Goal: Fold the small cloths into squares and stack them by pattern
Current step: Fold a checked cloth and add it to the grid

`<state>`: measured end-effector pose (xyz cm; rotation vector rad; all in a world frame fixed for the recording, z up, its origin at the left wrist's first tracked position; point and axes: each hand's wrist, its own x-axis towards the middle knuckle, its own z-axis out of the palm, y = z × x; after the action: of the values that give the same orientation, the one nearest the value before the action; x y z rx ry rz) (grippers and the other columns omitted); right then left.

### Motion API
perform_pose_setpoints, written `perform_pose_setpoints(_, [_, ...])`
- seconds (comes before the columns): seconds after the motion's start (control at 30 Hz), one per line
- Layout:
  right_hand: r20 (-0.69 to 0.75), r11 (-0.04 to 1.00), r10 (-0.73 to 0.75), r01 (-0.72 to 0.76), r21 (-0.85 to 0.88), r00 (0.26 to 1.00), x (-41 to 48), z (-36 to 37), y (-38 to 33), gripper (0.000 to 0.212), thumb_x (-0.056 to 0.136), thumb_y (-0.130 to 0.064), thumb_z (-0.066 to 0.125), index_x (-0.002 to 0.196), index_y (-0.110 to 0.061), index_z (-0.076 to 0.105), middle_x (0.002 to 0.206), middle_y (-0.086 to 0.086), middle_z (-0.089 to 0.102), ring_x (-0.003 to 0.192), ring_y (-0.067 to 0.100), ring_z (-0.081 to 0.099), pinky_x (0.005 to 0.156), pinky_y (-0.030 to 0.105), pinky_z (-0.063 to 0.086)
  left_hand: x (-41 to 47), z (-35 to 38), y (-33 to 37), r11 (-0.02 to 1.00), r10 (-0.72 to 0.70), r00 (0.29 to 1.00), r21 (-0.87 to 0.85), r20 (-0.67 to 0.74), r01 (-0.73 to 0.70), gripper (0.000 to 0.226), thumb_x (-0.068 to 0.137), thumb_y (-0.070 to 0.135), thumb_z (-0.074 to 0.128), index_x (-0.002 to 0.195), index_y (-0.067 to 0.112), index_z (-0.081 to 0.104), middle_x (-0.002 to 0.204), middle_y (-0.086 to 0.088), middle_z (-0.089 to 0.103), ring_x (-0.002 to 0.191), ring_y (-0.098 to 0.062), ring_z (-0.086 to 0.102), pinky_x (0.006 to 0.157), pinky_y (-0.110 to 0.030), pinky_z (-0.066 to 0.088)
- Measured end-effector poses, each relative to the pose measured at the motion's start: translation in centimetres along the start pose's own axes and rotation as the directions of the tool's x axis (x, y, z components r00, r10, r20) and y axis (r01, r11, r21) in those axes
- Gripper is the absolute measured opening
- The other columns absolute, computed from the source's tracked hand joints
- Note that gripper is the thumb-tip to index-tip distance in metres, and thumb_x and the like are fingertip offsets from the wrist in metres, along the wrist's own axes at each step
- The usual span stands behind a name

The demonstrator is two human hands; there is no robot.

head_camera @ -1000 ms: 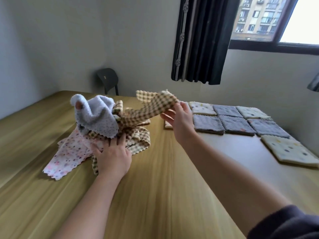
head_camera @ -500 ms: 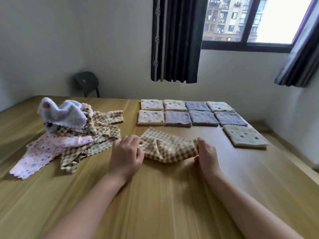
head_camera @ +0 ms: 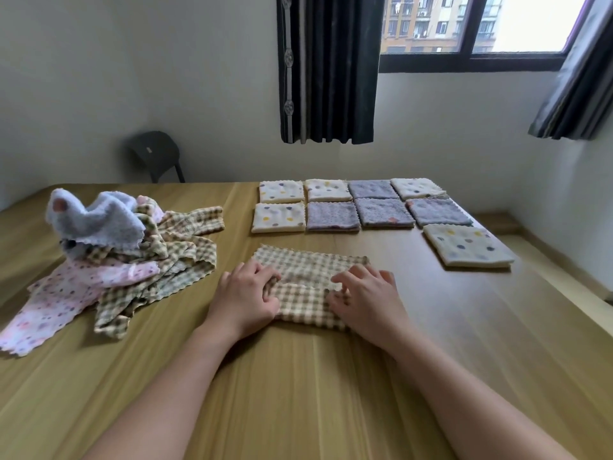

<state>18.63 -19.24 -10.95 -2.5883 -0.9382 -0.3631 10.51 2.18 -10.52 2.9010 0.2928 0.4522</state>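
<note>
**A:** Where is the checked cloth?

**B:** The checked cloth (head_camera: 308,265) lies on the worktop (head_camera: 298,393) straight ahead of the person. Its near edge is doubled over on itself between the two hands.

**A:** And each grip?

**B:** Both are narrow and both hold the cloth. The left hand (head_camera: 247,300) has its fingers curled on the cloth's left end. The right hand (head_camera: 366,298) pinches the fold at the right end, thumb against bent fingers.

**A:** What lies around it?

**B:** Just beyond it, folded squares (head_camera: 332,215) sit edge to edge in two rows of four, some cream with dots and some grey-purple. One more cream dotted square (head_camera: 466,245) lies apart to the right. To the left is a heap of loose cloths (head_camera: 172,250), mostly checked. A grey-blue cloth (head_camera: 99,224) is crumpled on top of it, and a pink dotted cloth (head_camera: 63,297) spreads out at its near side.

**A:** Further back?

**B:** A dark chair (head_camera: 156,154) stands by the wall, and a dark curtain (head_camera: 328,68) hangs beside the window (head_camera: 464,24).
</note>
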Motion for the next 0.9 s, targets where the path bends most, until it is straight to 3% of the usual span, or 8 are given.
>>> perform_pose_setpoints(0.13, [-0.011,0.996,-0.056,0.056,0.064,0.998,-0.4,-0.3,0.0,0.010,0.091,-0.039,0.055,0.094,-0.029,0.054,0.103,-0.012,0.052,0.109,0.013,0.048,0.088,0.030,0.027,-0.6,0.1,-0.4,0.994,0.109,0.975,0.032,-0.196,-0.105,0.031,0.064,0.038,0.054,0.091,0.022,0.061,0.099,0.003,0.053,0.094,-0.021,0.051,0.075,-0.031,0.028])
perform_pose_setpoints(0.27, [0.018,0.995,-0.031,0.029,0.095,0.999,-0.7,-0.7,0.3,0.023,0.091,-0.041,0.056,0.111,-0.030,0.053,0.101,-0.015,0.052,0.108,0.012,0.050,0.086,0.030,0.027,-1.5,-0.9,-0.3,0.989,0.136,0.926,-0.006,-0.353,-0.148,0.030,0.061,0.017,0.082,0.078,0.018,0.058,0.102,-0.001,0.056,0.099,-0.024,0.053,0.080,-0.033,0.029])
perform_pose_setpoints(0.33, [0.033,0.999,-0.022,0.020,0.037,0.999,-0.7,-0.9,0.3,0.023,0.091,-0.046,0.057,0.106,-0.028,0.059,0.102,-0.015,0.050,0.108,0.012,0.049,0.088,0.030,0.028,-2.0,-1.5,-0.5,0.983,0.133,0.903,-0.060,-0.408,-0.172,0.032,0.066,0.018,0.083,0.073,0.017,0.051,0.085,0.001,0.057,0.080,-0.022,0.056,0.079,-0.038,0.037])
perform_pose_setpoints(0.43, [0.033,0.999,-0.002,0.000,0.040,0.999,-1.0,-1.3,0.2,0.012,0.088,-0.036,0.059,0.089,-0.024,0.056,0.103,-0.009,0.053,0.106,0.015,0.048,0.084,0.030,0.029,-2.6,-1.8,-1.1,0.960,0.059,0.933,-0.236,-0.356,-0.151,0.034,0.077,0.025,0.078,0.074,0.021,0.045,0.061,0.010,0.049,0.057,-0.019,0.052,0.068,-0.034,0.043])
perform_pose_setpoints(0.6, [-0.050,0.955,0.119,-0.100,0.278,0.992,-1.3,-2.0,0.2,0.014,0.081,-0.016,0.063,0.087,-0.024,0.053,0.067,-0.013,0.051,0.061,0.009,0.047,0.064,0.027,0.034,-3.0,-1.8,-1.8,0.868,-0.143,0.945,-0.496,-0.293,-0.023,0.025,0.077,0.002,0.070,0.083,0.024,0.060,0.079,0.008,0.065,0.078,-0.016,0.065,0.070,-0.028,0.054])
perform_pose_setpoints(0.73, [-0.076,0.803,0.308,-0.216,0.555,0.948,-1.1,-2.4,0.9,0.012,0.080,-0.012,0.068,0.074,-0.021,0.063,0.062,-0.011,0.057,0.057,0.001,0.050,0.053,0.012,0.037,-2.9,-2.1,-2.2,0.570,-0.323,0.933,-0.820,-0.157,0.060,0.019,0.079,0.005,0.074,0.077,0.016,0.059,0.062,0.012,0.064,0.062,-0.005,0.059,0.060,-0.017,0.048])
perform_pose_setpoints(0.8, [-0.038,0.651,0.372,-0.232,0.722,0.927,-1.1,-2.7,1.5,0.015,0.084,-0.009,0.067,0.073,-0.018,0.062,0.064,-0.007,0.059,0.058,0.002,0.051,0.056,0.015,0.040,-2.9,-2.4,-2.3,0.385,-0.341,0.935,-0.922,-0.094,0.048,0.016,0.078,0.015,0.074,0.078,0.013,0.057,0.062,0.011,0.063,0.062,-0.004,0.058,0.064,-0.021,0.050])
perform_pose_setpoints(0.9, [0.075,0.416,0.405,-0.257,0.872,0.911,-1.1,-2.8,1.8,0.016,0.092,-0.011,0.060,0.077,-0.013,0.056,0.068,0.002,0.056,0.062,0.014,0.049,0.054,0.025,0.041,-3.1,-2.6,-2.4,0.289,-0.321,0.946,-0.955,-0.041,0.057,0.021,0.074,0.026,0.070,0.086,0.011,0.062,0.073,0.004,0.071,0.070,-0.009,0.066,0.068,-0.027,0.056])
